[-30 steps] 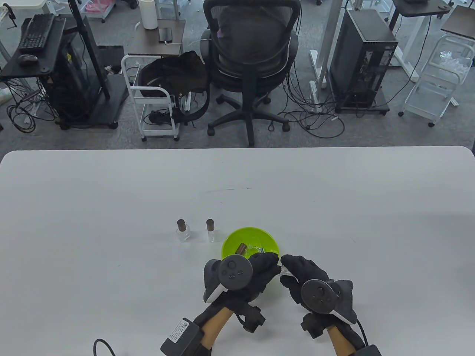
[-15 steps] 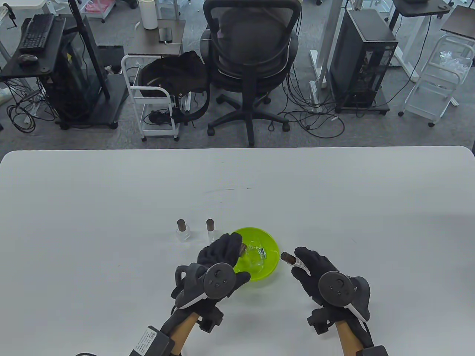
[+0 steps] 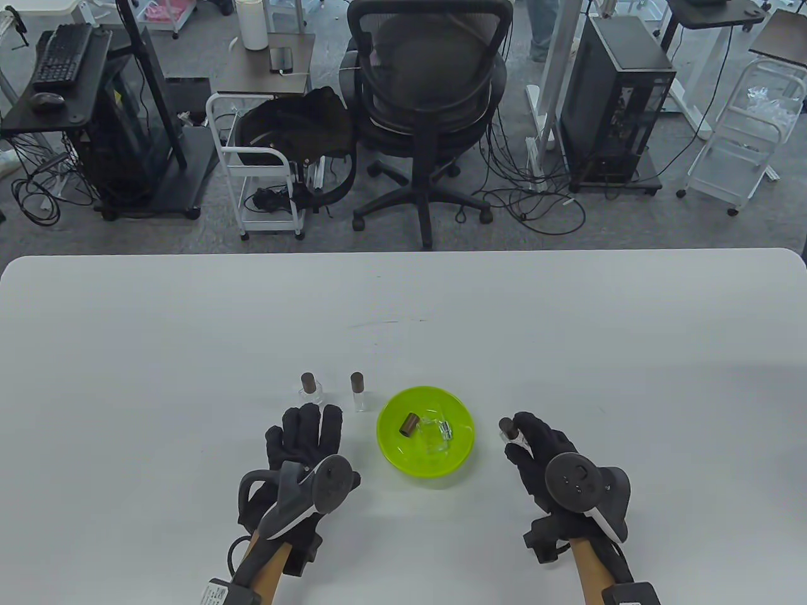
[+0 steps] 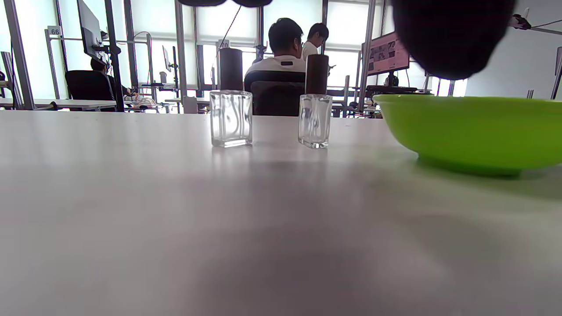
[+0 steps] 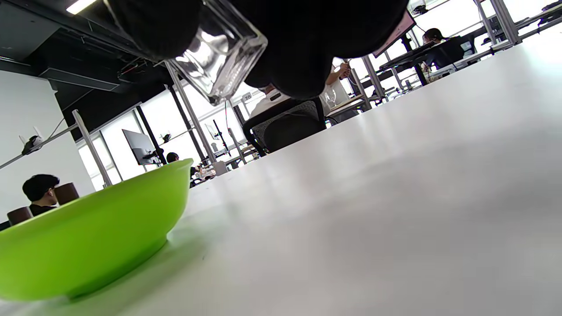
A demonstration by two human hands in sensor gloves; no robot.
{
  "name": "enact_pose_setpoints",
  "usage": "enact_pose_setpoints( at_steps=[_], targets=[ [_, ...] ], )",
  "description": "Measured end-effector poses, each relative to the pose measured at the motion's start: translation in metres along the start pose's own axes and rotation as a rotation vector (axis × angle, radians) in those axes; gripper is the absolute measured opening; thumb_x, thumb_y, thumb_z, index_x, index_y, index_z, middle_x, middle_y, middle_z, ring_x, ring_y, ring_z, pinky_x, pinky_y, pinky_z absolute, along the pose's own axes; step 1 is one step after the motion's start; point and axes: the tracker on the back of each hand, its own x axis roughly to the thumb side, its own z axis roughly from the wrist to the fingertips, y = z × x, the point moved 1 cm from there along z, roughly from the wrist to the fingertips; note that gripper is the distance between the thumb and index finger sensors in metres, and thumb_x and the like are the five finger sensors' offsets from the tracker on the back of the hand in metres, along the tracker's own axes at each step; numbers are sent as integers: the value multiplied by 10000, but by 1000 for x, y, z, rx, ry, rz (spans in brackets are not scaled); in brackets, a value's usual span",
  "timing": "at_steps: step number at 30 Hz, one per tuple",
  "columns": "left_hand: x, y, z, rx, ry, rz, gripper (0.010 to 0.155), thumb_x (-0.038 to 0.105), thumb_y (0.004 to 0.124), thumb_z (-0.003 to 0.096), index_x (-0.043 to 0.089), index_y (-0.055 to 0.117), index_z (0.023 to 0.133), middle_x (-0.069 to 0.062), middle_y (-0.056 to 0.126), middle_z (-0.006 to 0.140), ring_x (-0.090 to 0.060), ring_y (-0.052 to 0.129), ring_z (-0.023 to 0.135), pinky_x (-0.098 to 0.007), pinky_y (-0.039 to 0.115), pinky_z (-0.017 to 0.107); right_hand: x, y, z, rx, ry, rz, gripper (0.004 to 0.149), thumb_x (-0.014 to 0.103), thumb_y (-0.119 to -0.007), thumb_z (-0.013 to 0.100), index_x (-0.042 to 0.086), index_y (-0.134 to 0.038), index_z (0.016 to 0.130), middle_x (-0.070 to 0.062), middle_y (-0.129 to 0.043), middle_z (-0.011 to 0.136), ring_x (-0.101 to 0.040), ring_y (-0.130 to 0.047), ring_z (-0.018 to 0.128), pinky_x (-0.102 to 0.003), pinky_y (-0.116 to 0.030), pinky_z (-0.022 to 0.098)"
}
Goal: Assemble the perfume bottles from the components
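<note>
A capped clear glass perfume bottle (image 3: 508, 435) is gripped by the right hand (image 3: 541, 463) for setting upright on the white surface (image 3: 567, 353), the empty left hand (image 3: 304, 441) lying flat with fingers straight.

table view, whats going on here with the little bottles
A person in sensor gloves is assembling perfume bottles. The right hand holds a capped glass bottle off the table, right of the green bowl. The left hand is open and holds nothing. Two finished bottles stand behind it; a loose brown cap and clear parts remain in the bowl.
</note>
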Motion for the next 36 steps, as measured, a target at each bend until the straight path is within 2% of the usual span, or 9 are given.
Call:
enact_pose_setpoints(
  at_steps=[4, 7, 11, 15, 21, 27, 36],
  targets=[
    [-2, 0, -1, -2, -10, -1, 1050, 656, 723, 436, 178, 157, 1180, -243, 281, 1229, -537, 388, 1139, -681, 372, 830, -3, -1, 20, 5, -65, 1, 518, 453, -633, 612, 338, -426, 1072, -90, -662, 1135, -312, -751, 1029, -585, -616, 763],
    [-5, 2, -2, -13, -20, -3, 1050, 657, 723, 435, 179, 159, 1180, -239, 281, 1230, -537, 385, 1139, -680, 370, 830, -7, -6, 42, 84, -171, -27, 518, 479, -633, 604, 406, -432, 1076, -121, -490, 1198, -349, -609, 1049, -619, -521, 798],
    [-8, 3, -3, -22, -26, -10, 1048, 656, 723, 435, 178, 161, 1180, -239, 283, 1229, -539, 387, 1138, -680, 370, 830, -12, -15, 68, 118, -281, -49, 514, 477, -653, 597, 423, -458, 1070, -49, -580, 1114, -293, -661, 982, -630, -509, 800],
    [-9, 1, -4, -18, -28, -14, 1046, 656, 723, 434, 179, 166, 1180, -239, 289, 1229, -537, 390, 1138, -680, 372, 830, -17, -25, 82, 175, -354, -108, 524, 475, -657, 601, 409, -457, 1081, 9, -629, 1115, -279, -686, 981, -637, -515, 797],
    [-12, 1, -4, -23, -34, -31, 1017, 645, 717, 445, 186, 186, 1181, -231, 303, 1229, -532, 400, 1137, -675, 379, 831, -29, -34, 87, 179, -439, -170, 521, 449, -659, 611, 379, -485, 1097, 34, -699, 1117, -273, -733, 943, -635, -540, 766],
    [-12, 0, -3, -30, -42, -25, 1016, 643, 718, 446, 189, 183, 1181, -232, 298, 1230, -533, 395, 1138, -674, 378, 832, -31, -38, 86, 168, -449, -214, 521, 434, -655, 615, 336, -509, 1106, 18, -733, 1102, -278, -757, 923, -629, -563, 750],
    [-12, -1, -3, -40, -44, -19, 1019, 644, 722, 443, 191, 184, 1180, -229, 297, 1231, -532, 398, 1138, -674, 378, 832, -30, -20, 75, 93, -389, -225, 662, 390, -712, 585, 229, -413, 1153, -121, -626, 1156, -380, -732, 959, -676, -557, 718]
  ],
)
